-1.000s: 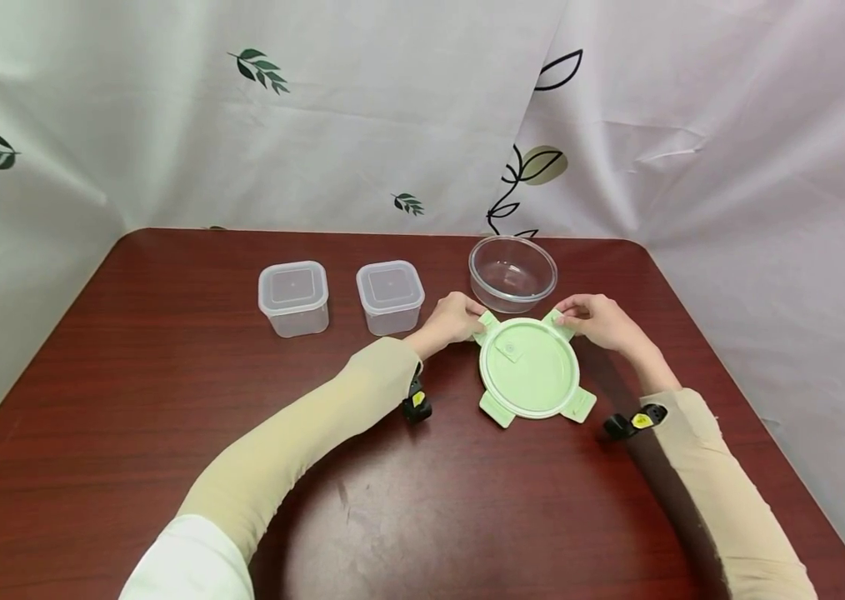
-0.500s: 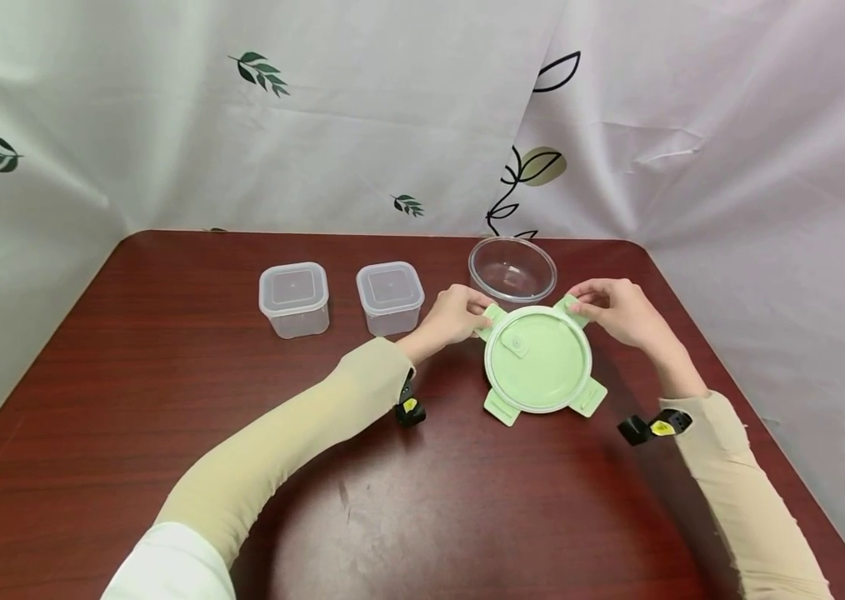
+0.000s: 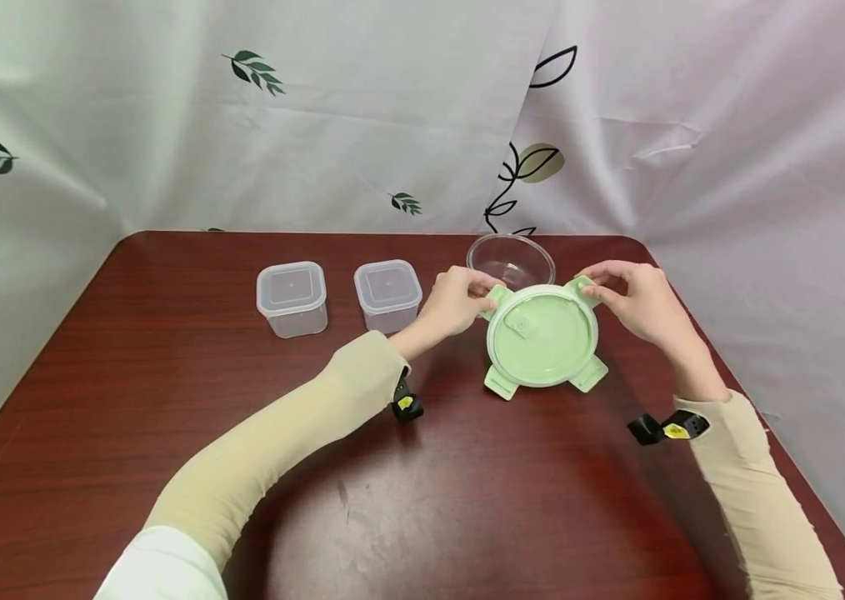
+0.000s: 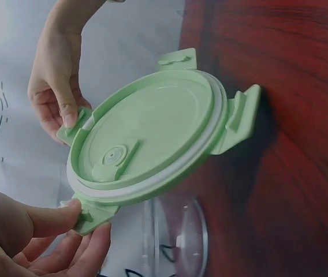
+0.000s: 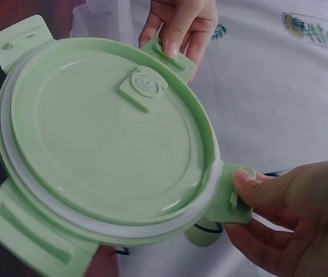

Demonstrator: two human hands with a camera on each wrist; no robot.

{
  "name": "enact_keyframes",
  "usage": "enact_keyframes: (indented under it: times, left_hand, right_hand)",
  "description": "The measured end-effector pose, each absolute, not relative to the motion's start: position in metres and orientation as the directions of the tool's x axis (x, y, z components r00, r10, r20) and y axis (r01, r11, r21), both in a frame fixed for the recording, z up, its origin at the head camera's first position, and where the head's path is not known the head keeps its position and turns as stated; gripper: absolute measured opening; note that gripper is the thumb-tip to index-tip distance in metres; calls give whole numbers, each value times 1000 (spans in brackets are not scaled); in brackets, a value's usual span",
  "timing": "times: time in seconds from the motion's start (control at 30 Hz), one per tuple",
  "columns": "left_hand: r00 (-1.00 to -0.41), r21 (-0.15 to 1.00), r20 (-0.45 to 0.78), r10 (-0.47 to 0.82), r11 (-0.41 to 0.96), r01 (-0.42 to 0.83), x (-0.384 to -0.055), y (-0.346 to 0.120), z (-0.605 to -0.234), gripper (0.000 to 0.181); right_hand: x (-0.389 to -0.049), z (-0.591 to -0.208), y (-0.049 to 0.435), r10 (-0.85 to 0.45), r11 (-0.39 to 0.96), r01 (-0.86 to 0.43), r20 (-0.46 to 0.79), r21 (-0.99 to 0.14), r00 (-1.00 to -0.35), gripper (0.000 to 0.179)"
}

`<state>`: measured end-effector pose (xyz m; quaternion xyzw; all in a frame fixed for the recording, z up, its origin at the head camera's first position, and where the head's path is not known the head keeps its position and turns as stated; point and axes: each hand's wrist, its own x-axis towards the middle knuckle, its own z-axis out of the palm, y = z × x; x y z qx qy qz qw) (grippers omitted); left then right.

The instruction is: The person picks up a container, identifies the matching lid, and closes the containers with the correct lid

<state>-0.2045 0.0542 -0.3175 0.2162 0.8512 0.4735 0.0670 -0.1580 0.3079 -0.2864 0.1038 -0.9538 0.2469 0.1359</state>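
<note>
Both hands hold a round green lid (image 3: pixel 542 340) with several side flaps and a pale sealing ring. The left hand (image 3: pixel 454 302) pinches one far flap between thumb and fingers; the right hand (image 3: pixel 634 302) pinches the other far flap. In the wrist views the lid (image 4: pixel 146 133) is tilted, its ringed underside and small round valve (image 5: pixel 145 85) facing the cameras. Just behind it stands a round clear bowl (image 3: pixel 510 257), its front part hidden by the lid. The near flaps of the lid hang free.
Two square translucent containers with lids stand to the left: one container (image 3: pixel 292 298) farther left, the other container (image 3: pixel 388 295) close to the left hand. The dark red table (image 3: pixel 422 500) ends at a patterned cloth backdrop (image 3: pixel 317 125).
Both hands have raised the lid and moved it slightly to the right and away, tilting it. It now covers more of the bowl's front. The square containers have stayed put.
</note>
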Motion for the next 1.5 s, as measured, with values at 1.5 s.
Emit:
enact_keyframes:
  times: [1.5]
  left_hand:
    - [-702,523,599,385,476,708,-229,52,-289,17]
  right_hand:
    - [-192,-268,304,-222,780,-595,805,-191,-550,8]
